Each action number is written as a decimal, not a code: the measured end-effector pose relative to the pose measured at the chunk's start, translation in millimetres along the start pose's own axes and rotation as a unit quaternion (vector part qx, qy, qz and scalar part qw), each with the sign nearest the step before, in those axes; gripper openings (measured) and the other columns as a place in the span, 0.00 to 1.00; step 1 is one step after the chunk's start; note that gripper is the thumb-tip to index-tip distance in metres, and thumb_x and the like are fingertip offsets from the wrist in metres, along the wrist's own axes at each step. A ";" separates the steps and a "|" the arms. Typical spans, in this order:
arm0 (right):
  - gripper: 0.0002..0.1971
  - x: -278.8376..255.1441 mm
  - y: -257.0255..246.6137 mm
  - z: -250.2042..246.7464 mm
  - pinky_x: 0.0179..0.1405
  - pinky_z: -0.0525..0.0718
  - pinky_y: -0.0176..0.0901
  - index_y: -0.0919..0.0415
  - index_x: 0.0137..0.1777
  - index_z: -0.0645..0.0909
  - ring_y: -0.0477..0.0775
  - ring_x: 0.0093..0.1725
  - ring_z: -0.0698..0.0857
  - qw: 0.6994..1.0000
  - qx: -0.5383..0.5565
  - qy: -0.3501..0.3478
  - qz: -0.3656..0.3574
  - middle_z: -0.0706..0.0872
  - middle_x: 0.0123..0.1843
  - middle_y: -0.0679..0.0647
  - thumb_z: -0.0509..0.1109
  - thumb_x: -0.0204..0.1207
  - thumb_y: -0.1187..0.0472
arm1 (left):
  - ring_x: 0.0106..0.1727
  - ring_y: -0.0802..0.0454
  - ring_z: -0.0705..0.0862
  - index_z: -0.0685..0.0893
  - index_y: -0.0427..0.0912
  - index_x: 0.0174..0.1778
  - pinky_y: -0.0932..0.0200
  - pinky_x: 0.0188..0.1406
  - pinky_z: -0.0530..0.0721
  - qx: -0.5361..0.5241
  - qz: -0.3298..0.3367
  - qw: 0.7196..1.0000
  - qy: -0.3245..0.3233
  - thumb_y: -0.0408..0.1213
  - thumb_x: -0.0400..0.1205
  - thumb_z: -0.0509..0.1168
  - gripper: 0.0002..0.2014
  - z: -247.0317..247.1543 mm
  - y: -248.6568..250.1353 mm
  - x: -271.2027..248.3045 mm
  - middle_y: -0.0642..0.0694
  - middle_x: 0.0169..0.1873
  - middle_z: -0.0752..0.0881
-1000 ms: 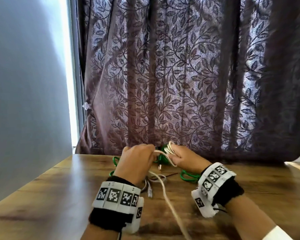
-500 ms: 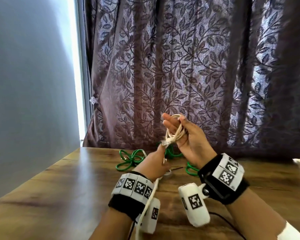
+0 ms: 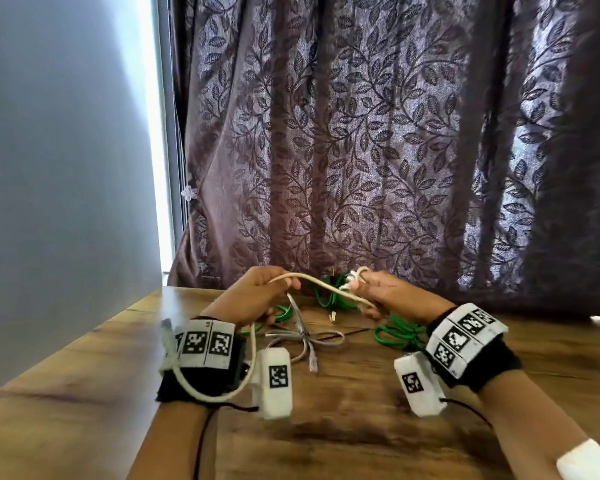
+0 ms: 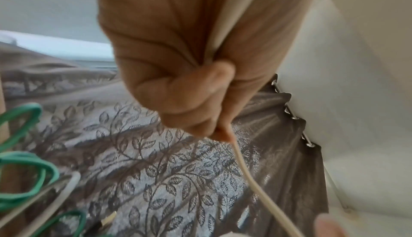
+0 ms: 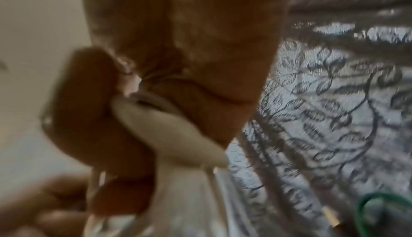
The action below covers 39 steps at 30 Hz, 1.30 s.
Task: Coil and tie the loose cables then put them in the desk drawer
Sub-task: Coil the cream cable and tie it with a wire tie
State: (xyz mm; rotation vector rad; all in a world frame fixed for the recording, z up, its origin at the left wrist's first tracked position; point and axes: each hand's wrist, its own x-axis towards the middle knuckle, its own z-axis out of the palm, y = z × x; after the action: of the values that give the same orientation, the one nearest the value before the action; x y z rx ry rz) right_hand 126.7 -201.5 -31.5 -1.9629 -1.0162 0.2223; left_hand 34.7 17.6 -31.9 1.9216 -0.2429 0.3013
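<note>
Both grips are full: the right hand (image 3: pixel 392 294) clamps the small bundle of loops of the cream cable (image 3: pixel 321 284), keeping the coil from springing apart, while the left hand (image 3: pixel 253 296) pinches the free run taut between them, apparently ready for another wrap. The slack tail hangs in a loop round the left wrist. Behind hangs the leaf-patterned curtain (image 3: pixel 378 150); below, the wooden surface (image 3: pixel 343 438) carries the green cable (image 3: pixel 397 336) in loose tangles and a grey cable (image 3: pixel 303 337) lying crossed between the wrists, both right beneath the working cable. No drawer shows.
</note>
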 end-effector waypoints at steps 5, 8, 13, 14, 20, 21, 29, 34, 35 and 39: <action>0.22 -15.1 -24.2 7.0 0.16 0.57 0.31 0.57 0.36 0.78 0.39 0.14 0.64 0.935 0.252 -0.248 0.023 0.67 0.18 0.45 0.67 0.72 0.36 | 0.11 0.62 0.60 0.75 0.41 0.40 0.75 0.09 0.59 -0.110 -0.010 0.994 0.017 0.30 0.87 0.49 0.13 7.3 4.2 -0.6 0.48 0.24 0.65; 0.14 -18.0 -40.2 11.3 0.26 0.60 0.31 0.56 0.46 0.80 0.40 0.21 0.71 0.852 0.405 -0.317 -0.097 0.72 0.24 0.44 0.61 0.80 0.46 | 0.14 0.57 0.66 0.76 0.41 0.41 0.70 0.12 0.65 -0.053 0.034 0.998 0.023 0.32 0.87 0.52 0.11 27.3 -5.0 7.2 0.45 0.24 0.70; 0.12 -9.0 -59.0 14.2 0.42 0.73 0.32 0.59 0.40 0.74 0.41 0.18 0.72 0.850 0.504 0.062 -0.141 0.78 0.23 0.46 0.57 0.80 0.53 | 0.47 0.41 0.80 0.76 0.38 0.60 0.58 0.43 0.73 0.173 0.083 0.981 -0.014 0.36 0.84 0.57 0.11 60.6 -13.5 15.7 0.40 0.44 0.83; 0.12 -7.2 -57.0 14.0 0.36 0.75 0.31 0.59 0.40 0.73 0.42 0.20 0.77 0.862 0.465 0.137 -0.150 0.83 0.26 0.48 0.55 0.82 0.54 | 0.45 0.44 0.78 0.76 0.38 0.58 0.60 0.42 0.72 0.195 0.081 0.976 -0.046 0.35 0.84 0.57 0.09 65.6 -11.5 15.0 0.44 0.40 0.80; 0.17 0.6 -33.5 31.0 0.30 0.72 0.29 0.69 0.56 0.82 0.39 0.28 0.78 0.942 -0.132 0.256 -0.175 0.83 0.35 0.57 0.57 0.85 0.56 | 0.43 0.52 0.78 0.82 0.37 0.50 0.54 0.49 0.79 0.260 0.040 0.945 -0.194 0.39 0.77 0.62 0.11 66.9 -1.2 6.0 0.44 0.42 0.81; 0.19 0.1 -30.3 33.9 0.36 0.73 0.36 0.71 0.56 0.81 0.42 0.34 0.79 0.919 -0.265 0.236 -0.170 0.81 0.37 0.55 0.58 0.84 0.54 | 0.40 0.52 0.79 0.83 0.37 0.47 0.52 0.46 0.80 0.253 0.032 0.946 -0.202 0.43 0.75 0.64 0.13 59.6 -0.1 5.0 0.43 0.39 0.82; 0.18 -2.1 -30.0 45.3 0.41 0.68 0.43 0.62 0.40 0.72 0.49 0.38 0.76 0.907 -0.416 -0.009 -0.065 0.77 0.38 0.52 0.53 0.85 0.50 | 0.21 0.58 0.70 0.90 0.51 0.32 0.68 0.21 0.67 0.094 -0.052 0.954 -0.280 0.34 0.77 0.67 0.11 3.4 -8.3 -5.9 0.52 0.20 0.77; 0.15 -7.7 -33.7 47.6 0.18 0.67 0.28 0.52 0.31 0.79 0.39 0.18 0.67 0.983 -0.070 -0.168 -0.037 0.70 0.20 0.42 0.65 0.80 0.52 | 0.17 0.58 0.71 0.81 0.43 0.20 0.68 0.16 0.70 -0.154 -0.090 0.976 -0.121 0.36 0.83 0.59 0.22 -2.6 -10.8 -5.5 0.51 0.16 0.72; 0.13 -9.3 -33.1 48.8 0.16 0.67 0.29 0.51 0.32 0.80 0.40 0.18 0.66 0.983 -0.045 -0.173 -0.042 0.70 0.22 0.45 0.65 0.77 0.48 | 0.15 0.58 0.70 0.79 0.43 0.19 0.68 0.15 0.71 -0.224 -0.099 0.965 -0.092 0.38 0.85 0.56 0.25 -3.4 -9.0 -4.3 0.51 0.15 0.71; 0.22 -7.3 -37.3 38.0 0.12 0.58 0.26 0.56 0.29 0.75 0.46 0.18 0.61 0.980 0.197 0.010 -0.010 0.66 0.18 0.48 0.64 0.77 0.41 | 0.13 0.60 0.70 0.82 0.38 0.30 0.70 0.11 0.69 -0.143 -0.063 0.988 0.007 0.39 0.88 0.53 0.22 2.1 -16.4 4.4 0.52 0.16 0.74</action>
State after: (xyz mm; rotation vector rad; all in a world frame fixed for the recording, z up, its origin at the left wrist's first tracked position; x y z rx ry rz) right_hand 81.5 -172.9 -26.5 -1.5915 -0.8995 0.3641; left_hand 44.2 21.4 -45.7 1.6429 -0.1465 0.1840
